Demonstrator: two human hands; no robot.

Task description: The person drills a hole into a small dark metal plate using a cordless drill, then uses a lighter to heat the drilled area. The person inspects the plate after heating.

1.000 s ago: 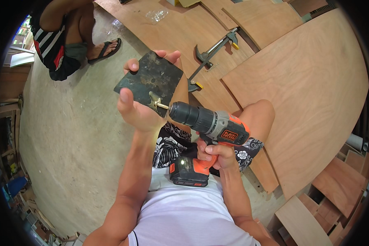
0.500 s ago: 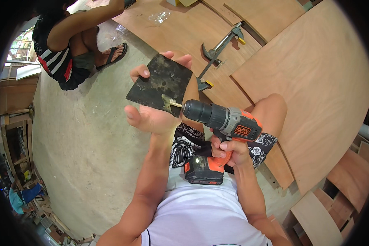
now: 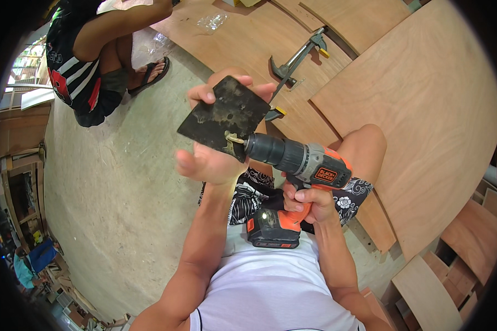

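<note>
A thin, black, square plate (image 3: 226, 110) with dusty pale marks rests in my left hand (image 3: 212, 167). The fingertips curl over its far edges, and its lower corner lies over the palm. My right hand (image 3: 316, 203) is wrapped round the grip of an orange and black cordless drill (image 3: 284, 153), which points left at the plate. From its chuck a short brass-coloured bit (image 3: 236, 140) reaches over the plate's lower corner, beside a yellowish smear. Whether the bit touches the plate I cannot tell. A small light glows on the drill's battery (image 3: 273, 230).
Ahead on a plywood sheet (image 3: 243, 41) lie a hammer (image 3: 282, 71) and a bar clamp (image 3: 321, 44) with yellow-tipped parts, near crumpled clear plastic (image 3: 212, 22). A large plywood panel (image 3: 419, 127) stands to the right. At the upper left a person (image 3: 94, 66) crouches in sandals.
My left hand has moved slightly right with the plate, which has turned a little. The drill has barely moved. The crouching person has shifted slightly to the right.
</note>
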